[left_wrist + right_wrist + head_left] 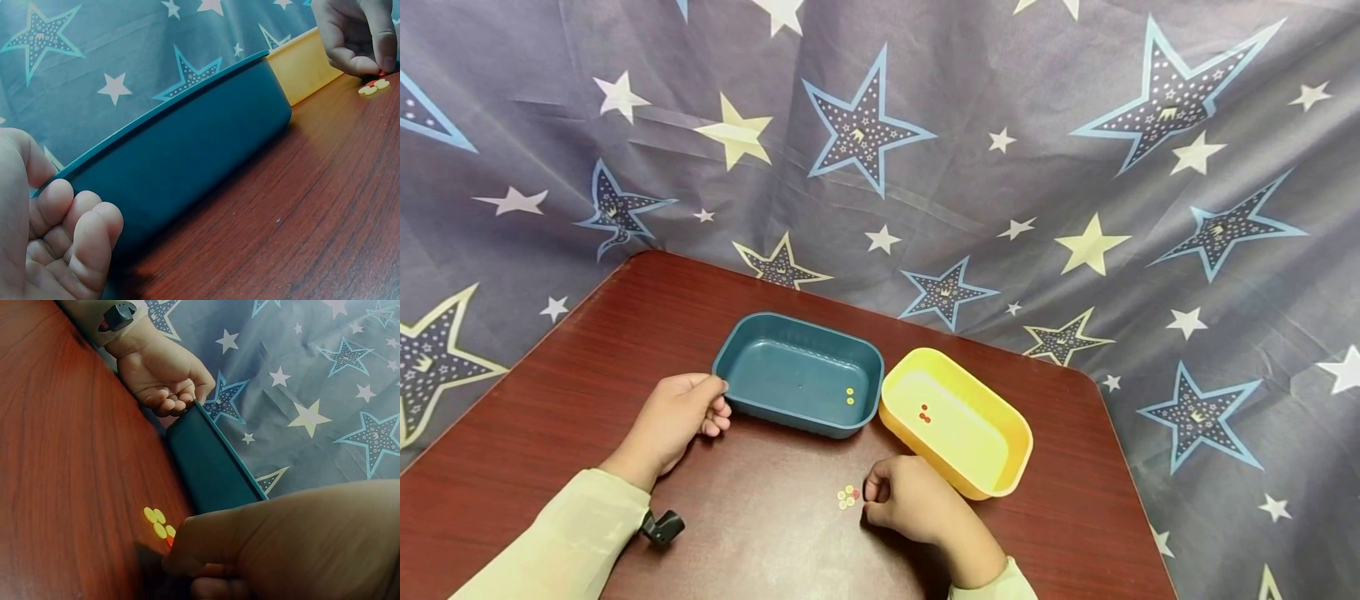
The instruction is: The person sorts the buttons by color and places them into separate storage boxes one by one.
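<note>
My left hand (688,417) grips the near-left corner of the teal tray (797,425), thumb on the rim and fingers curled beneath it. Two yellow buttons (850,396) lie in that tray. On the table before it is a small cluster of yellow buttons (842,500) with a red button (855,494) at its right edge. Just right of the cluster, my right hand (913,500) has thumb and forefinger together; in the left wrist view a speck of red (382,74) shows at its fingertips. Several red buttons (925,414) lie in the yellow tray (1015,433).
The two trays stand side by side, nearly touching, on a reddish-brown wooden table (760,533). A star-patterned curtain (970,217) hangs behind the table's far edge. A black wrist device (662,527) sits at the left sleeve.
</note>
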`<state>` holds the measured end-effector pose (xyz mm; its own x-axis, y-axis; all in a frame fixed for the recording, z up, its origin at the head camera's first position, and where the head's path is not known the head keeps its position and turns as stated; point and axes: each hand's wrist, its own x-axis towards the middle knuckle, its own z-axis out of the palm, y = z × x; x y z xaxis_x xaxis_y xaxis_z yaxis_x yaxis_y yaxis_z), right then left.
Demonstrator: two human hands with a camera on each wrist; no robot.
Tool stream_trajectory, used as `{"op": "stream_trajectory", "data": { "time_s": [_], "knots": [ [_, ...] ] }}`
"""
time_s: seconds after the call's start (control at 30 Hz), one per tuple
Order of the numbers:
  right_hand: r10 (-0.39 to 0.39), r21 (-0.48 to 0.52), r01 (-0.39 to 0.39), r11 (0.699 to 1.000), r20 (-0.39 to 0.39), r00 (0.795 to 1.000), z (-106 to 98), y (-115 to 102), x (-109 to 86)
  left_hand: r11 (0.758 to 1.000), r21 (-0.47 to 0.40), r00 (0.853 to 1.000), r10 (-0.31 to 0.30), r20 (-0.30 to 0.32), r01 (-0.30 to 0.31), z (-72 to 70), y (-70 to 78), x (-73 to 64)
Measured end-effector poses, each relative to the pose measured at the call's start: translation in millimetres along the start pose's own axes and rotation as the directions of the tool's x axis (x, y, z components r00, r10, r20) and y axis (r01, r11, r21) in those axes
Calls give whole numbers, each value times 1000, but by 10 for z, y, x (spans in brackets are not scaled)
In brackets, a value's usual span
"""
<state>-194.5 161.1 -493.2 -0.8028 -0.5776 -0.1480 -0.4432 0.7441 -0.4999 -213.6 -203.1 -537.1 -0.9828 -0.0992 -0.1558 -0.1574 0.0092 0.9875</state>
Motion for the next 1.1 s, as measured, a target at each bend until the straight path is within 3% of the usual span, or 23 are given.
{"op": "stream_trajectory", "data": {
  "time_s": [0.27,0.77,1.1],
  "knots": [
    [-3,20,3,1000,-7,1000,41,17,4,1000,4,1000,2,4,-2,7,3,-5],
    [-93,2,94,996,-34,995,82,49,0,1000,7,1000,5,0,-5,11,18,-20],
    [-101,110,102,989,-14,995,53,69,-6,1000,3,1000,0,5,0,14,28,-22]
  ]
}}
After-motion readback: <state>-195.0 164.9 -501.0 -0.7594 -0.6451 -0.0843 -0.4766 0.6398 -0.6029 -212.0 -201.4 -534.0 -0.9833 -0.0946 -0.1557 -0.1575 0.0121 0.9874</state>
